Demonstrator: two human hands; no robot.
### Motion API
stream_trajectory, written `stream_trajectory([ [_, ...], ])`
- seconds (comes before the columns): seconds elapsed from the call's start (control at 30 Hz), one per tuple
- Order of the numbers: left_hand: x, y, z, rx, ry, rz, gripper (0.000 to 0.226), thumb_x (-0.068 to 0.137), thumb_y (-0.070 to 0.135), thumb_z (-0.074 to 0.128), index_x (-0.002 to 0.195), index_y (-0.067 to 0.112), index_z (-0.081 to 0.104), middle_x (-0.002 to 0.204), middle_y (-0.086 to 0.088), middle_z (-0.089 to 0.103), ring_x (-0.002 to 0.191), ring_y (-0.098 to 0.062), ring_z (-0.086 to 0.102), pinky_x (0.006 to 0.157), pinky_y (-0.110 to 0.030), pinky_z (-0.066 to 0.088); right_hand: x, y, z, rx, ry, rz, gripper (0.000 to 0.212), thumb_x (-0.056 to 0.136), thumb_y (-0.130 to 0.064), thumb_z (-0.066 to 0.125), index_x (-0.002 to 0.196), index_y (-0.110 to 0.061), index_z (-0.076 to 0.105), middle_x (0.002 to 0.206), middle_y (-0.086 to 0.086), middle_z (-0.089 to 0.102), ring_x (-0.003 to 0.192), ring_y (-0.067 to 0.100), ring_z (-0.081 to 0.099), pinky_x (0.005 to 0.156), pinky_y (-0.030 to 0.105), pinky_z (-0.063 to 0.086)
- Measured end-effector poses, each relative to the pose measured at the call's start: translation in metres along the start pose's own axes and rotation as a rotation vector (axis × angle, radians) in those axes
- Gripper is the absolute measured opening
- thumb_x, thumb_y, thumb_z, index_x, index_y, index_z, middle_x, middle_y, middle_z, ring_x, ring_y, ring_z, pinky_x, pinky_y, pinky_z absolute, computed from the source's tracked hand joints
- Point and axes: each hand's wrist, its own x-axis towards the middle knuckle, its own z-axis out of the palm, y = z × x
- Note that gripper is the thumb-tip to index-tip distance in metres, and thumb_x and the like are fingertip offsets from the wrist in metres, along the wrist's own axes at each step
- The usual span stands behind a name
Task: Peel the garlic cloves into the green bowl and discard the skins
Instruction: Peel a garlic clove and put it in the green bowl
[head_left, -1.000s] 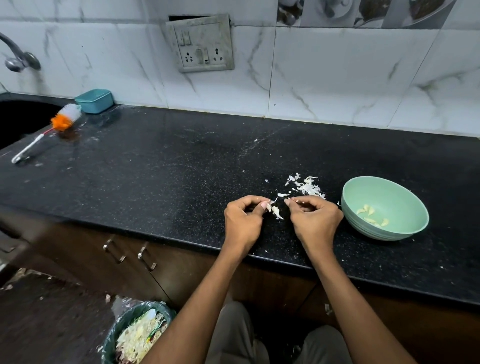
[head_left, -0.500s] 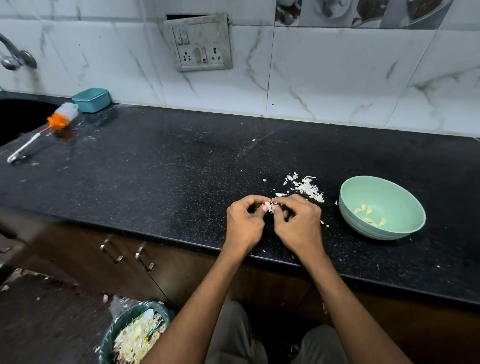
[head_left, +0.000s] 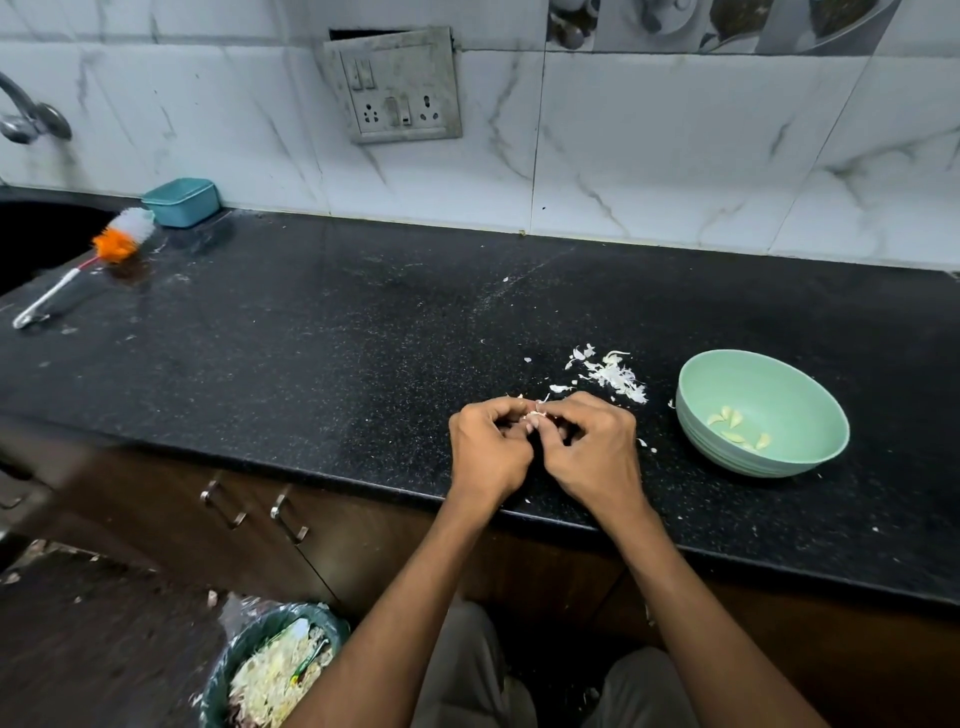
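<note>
Above the counter edge, left hand (head_left: 488, 451) and right hand (head_left: 592, 451) pinch a garlic clove (head_left: 535, 414) between fingertips

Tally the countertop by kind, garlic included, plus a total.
Green bowl: 1
Peeled cloves in the bowl: about 6
Clove pinched between left hand and right hand: 1
Skin pile: 1
Teal box: 1
Brush: 1
Total: about 11
</note>
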Motion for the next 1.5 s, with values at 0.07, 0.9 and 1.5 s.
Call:
stream_trajectory([
  [0.07, -0.0005, 0.0003, -0.0004, 0.013, -0.009, 0.004, 0.019, 0.083, -0.001, 0.070, 0.088, 0.013, 0.081, 0.079, 0.006, 0.077, 0.074, -0.010, 0.075, 0.073, -0.036, 0.063, -0.0002, 0.0006, -0.0004, 0.000, 0.004, 0.001, 0.011, 0.080, -0.012, 0.077, 0.089, -0.015, 0.082, 0.076, -0.004, 0.070, 0.060, 0.009, 0.060, 0.058, 0.026, 0.051],
  [0.9, -0.0010, 0.0038, -0.0034, -0.008, 0.039, -0.025, 0.017, 0.089, 0.001, 0.065, 0.081, 0.014, 0.071, 0.070, -0.003, 0.072, 0.051, -0.001, 0.057, 0.052, -0.017, 0.045, 0.0033, 0.0061, -0.0088, 0.603, -0.118, 0.395, 0.013, 0.083, 0.010, 0.076, 0.083, -0.003, 0.078, 0.070, 0.009, 0.076, 0.057, 0.020, 0.070, 0.046, 0.025, 0.053],
  [1.5, 0.0068, 0.0010, -0.0054, -0.219, -0.068, -0.118, 0.019, 0.097, 0.006, 0.065, 0.079, 0.012, 0.070, 0.075, -0.006, 0.073, 0.065, -0.010, 0.062, 0.065, -0.029, 0.053, 0.0021, 0.0046, -0.0089, 0.612, -0.078, 0.368, 0.019, 0.083, 0.010, 0.077, 0.083, -0.009, 0.079, 0.079, 0.006, 0.078, 0.060, 0.018, 0.071, 0.049, 0.023, 0.055],
])
